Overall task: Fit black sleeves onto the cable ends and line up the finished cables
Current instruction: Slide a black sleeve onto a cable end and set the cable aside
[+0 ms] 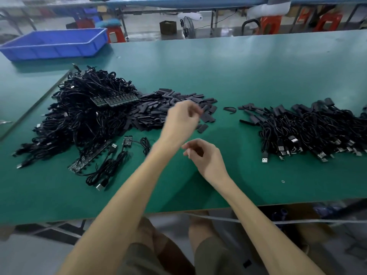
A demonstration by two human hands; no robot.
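Head view: a green table fills the frame. At nine o'clock lies a big heap of tangled black cables with small circuit boards at their ends. Just beside it, toward the centre, is a pile of flat black sleeves. At three o'clock the sleeved cables lie side by side in a rough row, their plugs pointing to the near edge.

The left hand hovers over the right edge of the sleeve pile. It is blurred, its fingertips drawn together toward the thumb, and I cannot tell whether it pinches a sleeve. The right hand hangs above bare table near the centre, fingers loosely curled and holding nothing.

One loose sleeve lies between the two hands. At seven o'clock a coiled cable lies beside a strip of boards. A blue tray sits at eleven o'clock on the far edge.
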